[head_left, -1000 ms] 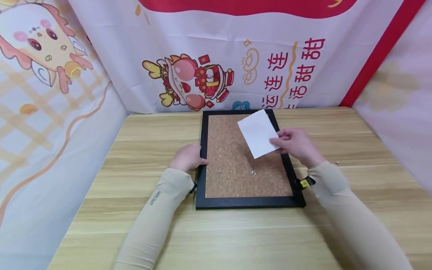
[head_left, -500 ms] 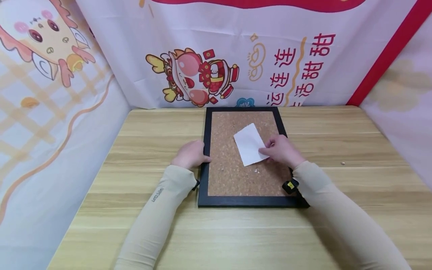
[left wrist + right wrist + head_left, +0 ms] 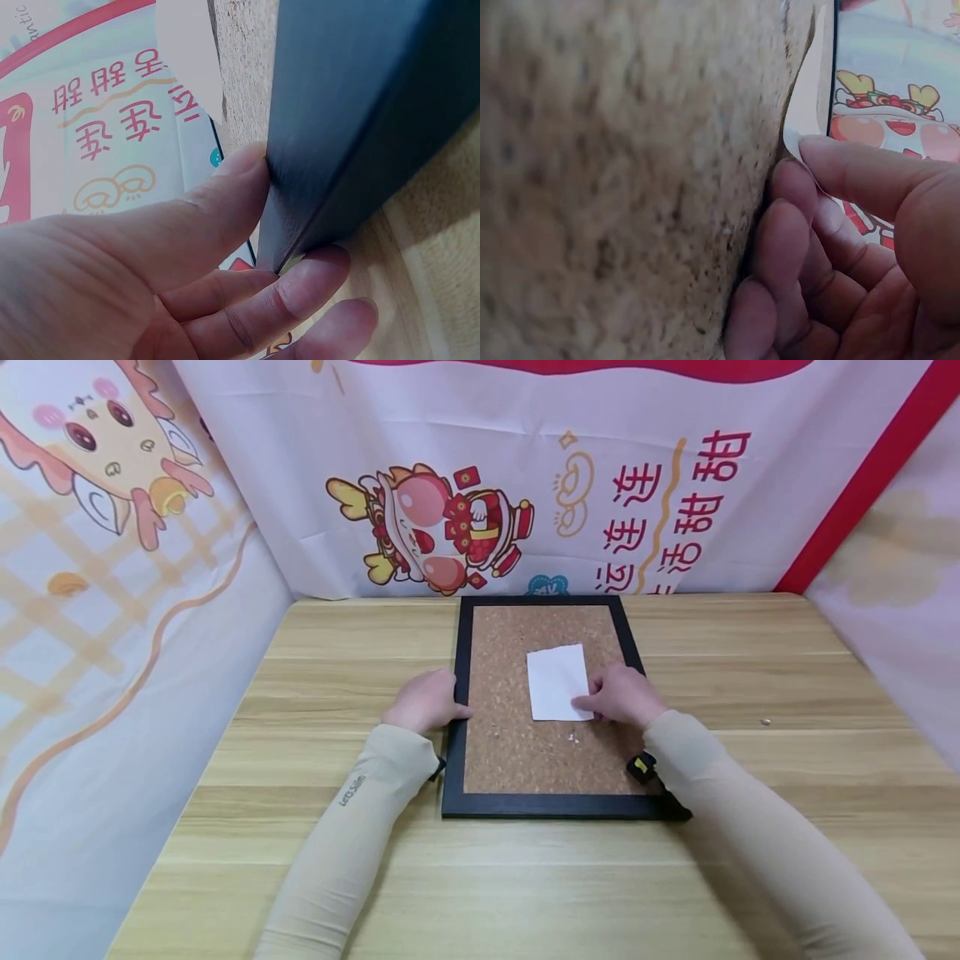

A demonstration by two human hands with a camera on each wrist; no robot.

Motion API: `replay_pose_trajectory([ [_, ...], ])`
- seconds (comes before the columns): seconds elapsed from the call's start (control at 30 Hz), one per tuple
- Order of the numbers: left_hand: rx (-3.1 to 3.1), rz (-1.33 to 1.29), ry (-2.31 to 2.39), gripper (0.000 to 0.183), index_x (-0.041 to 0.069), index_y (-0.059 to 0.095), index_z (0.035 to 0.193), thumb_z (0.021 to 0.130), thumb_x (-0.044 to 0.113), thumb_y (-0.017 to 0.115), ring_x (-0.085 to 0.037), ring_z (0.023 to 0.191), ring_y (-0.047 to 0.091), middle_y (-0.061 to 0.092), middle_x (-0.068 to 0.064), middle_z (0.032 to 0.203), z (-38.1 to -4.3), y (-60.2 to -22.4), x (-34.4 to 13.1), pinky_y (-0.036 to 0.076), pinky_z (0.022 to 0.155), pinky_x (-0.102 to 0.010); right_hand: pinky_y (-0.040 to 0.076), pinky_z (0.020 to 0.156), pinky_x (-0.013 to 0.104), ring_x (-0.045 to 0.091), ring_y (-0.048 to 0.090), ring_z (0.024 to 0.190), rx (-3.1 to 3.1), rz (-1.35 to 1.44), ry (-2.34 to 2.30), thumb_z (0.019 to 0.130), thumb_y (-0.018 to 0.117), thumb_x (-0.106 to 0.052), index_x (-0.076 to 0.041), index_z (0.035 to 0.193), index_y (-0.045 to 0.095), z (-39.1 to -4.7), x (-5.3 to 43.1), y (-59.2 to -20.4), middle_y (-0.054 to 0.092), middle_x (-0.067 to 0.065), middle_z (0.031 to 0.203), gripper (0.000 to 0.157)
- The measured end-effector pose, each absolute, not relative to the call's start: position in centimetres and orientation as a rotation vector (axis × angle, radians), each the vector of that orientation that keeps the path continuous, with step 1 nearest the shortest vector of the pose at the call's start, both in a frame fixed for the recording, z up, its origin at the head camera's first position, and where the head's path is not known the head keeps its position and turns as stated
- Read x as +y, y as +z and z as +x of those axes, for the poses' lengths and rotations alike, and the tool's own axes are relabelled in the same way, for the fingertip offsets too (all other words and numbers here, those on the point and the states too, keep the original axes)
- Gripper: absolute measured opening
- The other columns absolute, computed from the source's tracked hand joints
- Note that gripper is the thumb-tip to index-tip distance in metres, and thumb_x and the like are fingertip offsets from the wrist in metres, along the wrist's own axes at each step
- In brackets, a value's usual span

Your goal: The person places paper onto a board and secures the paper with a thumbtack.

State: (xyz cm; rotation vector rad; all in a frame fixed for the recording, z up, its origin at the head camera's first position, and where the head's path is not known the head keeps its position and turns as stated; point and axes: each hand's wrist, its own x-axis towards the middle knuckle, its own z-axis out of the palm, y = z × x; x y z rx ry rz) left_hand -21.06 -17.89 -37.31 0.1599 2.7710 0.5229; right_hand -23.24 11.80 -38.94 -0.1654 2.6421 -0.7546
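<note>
We are seeing a rectangular brown cork board with a black frame (image 3: 498, 652), which is lying flat on a light wood-grain worktop (image 3: 570, 885). At the left side of the board, the left hand (image 3: 426, 700) is grasping the frame; in the left wrist view we are finding its thumb on the upper face and its fingers around the outer edge. Over the middle of the board, a white rectangular sheet of paper (image 3: 557, 681) is showing its blank face. The right hand (image 3: 624, 695) is pinching this sheet by its right lower corner, and there the paper is curving a little up from the cork. We are not able to tell how much of the sheet is touching the board. Nearer to us than the sheet, tiny whitish pieces (image 3: 573, 737) are lying on the board. Behind the board, a white printed cloth (image 3: 465, 410) is hanging.
</note>
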Motion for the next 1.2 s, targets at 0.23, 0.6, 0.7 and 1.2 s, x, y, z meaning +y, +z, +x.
replay_pose_trajectory([
  [0.23,2.78,0.153,0.513,0.031,0.004,0.065,0.094,0.09,0.033,0.075,-0.025,0.072,0.057,0.062,-0.009,0.083,-21.2,-37.4,-17.8,0.043,0.061,-0.033,0.043,0.059,0.033,0.023,0.057,0.064,2.65,-0.147,-0.667,0.09,0.074,-0.04,-0.008,0.076,0.068,-23.7,11.8,-38.7,0.063,0.007,0.067,0.035],
  [0.6,2.768,0.124,0.521,0.03,0.005,0.065,0.095,0.09,0.033,0.075,-0.026,0.072,0.058,0.063,-0.01,0.083,-21.0,-37.3,-17.5,0.044,0.061,-0.033,0.042,0.057,0.033,0.023,0.055,0.063,2.63,-0.139,-0.658,0.09,0.071,-0.047,-0.009,0.073,0.066,-23.7,12.5,-38.7,0.062,0.007,0.066,0.042],
  [0.7,2.767,0.114,0.519,0.032,0.005,0.064,0.098,0.09,0.034,0.075,-0.025,0.073,0.058,0.063,-0.009,0.085,-21.0,-37.3,-17.6,0.044,0.062,-0.034,0.041,0.057,0.033,0.023,0.055,0.062,2.658,-0.175,-0.653,0.092,0.066,-0.051,-0.009,0.074,0.068,-23.5,12.4,-38.1,0.063,0.007,0.067,0.046],
  [1.2,2.939,0.42,0.445,0.055,0.009,0.057,0.14,0.094,0.036,0.069,-0.03,0.121,0.058,0.059,-0.013,0.136,-20.7,-33.2,-14.8,0.048,0.099,-0.047,0.043,0.058,0.034,0.02,0.058,0.062,2.85,-0.313,-0.698,0.095,0.062,-0.049,-0.007,0.08,0.065,-20.9,19.4,-32.7,0.065,0.004,0.067,0.044],
])
